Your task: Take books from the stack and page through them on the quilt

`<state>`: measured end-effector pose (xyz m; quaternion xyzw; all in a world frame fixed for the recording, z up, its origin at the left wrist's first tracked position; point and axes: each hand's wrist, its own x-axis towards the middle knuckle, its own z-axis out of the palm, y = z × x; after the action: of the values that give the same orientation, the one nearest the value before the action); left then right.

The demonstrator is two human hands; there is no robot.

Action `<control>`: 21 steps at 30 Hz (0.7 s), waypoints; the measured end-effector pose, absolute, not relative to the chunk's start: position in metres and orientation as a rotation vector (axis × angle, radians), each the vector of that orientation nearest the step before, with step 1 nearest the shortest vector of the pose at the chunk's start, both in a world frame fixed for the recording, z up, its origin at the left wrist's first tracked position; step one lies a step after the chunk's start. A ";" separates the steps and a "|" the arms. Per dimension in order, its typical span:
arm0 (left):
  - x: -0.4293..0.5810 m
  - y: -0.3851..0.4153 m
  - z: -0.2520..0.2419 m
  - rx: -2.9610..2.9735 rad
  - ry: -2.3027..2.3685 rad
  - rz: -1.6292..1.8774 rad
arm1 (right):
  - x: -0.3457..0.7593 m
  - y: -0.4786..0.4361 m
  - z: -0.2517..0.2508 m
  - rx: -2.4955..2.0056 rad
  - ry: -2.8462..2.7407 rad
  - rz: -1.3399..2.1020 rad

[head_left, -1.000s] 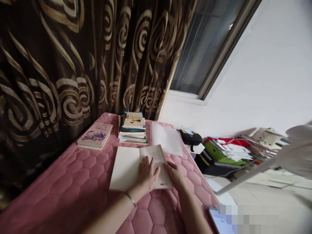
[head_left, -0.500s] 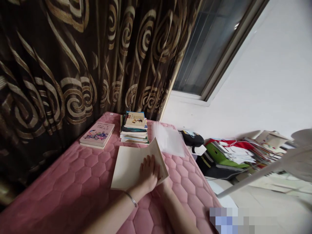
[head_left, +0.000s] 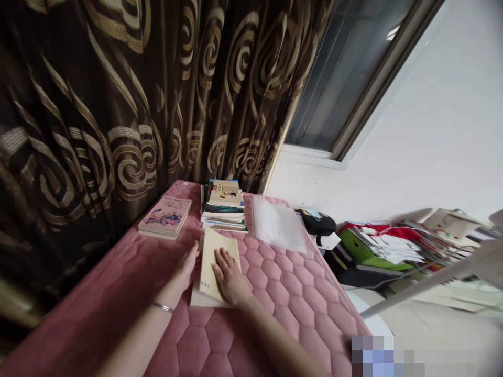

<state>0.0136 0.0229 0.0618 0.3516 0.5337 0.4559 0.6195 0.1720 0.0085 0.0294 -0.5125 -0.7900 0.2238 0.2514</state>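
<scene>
"Moved: book (head_left: 209,262), right half folded leftward, frame centre. Grips?"
"Right hand (head_left: 231,278): spread flat on it. Left hand (head_left: 185,269): beside it, cannot tell. Risk: springing open, should pressure ease early."

Cream book (head_left: 208,264): cover partly hidden under right hand (head_left: 231,280); near-corner marks (head_left: 205,285) too small to read. Left hand (head_left: 186,267), just left of book, blurred; can't tell if touching. Forearms (head_left: 275,334), near side of book, cropped. Curtain (head_left: 129,104) beyond book, cropped. White stand (head_left: 416,289), well right of book: upper end blurred, cropped. Pixelated patch (head_left: 377,361), book's near right: contents masked.
</scene>
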 end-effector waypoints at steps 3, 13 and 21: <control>0.003 0.022 0.050 1.026 1.389 0.923 | 0.165 0.004 0.029 -1.480 -2.257 0.440; -0.011 0.037 0.015 1.473 1.874 0.761 | 0.157 -0.001 0.032 -1.604 -2.312 0.312; -0.014 0.042 0.015 1.618 1.902 0.647 | 0.179 0.012 0.036 -1.900 -1.950 0.453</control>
<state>-0.0139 0.0418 0.0148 0.6027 0.7083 0.2410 0.2774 0.1785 0.0117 0.0364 -0.6759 -0.6938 0.1610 0.1895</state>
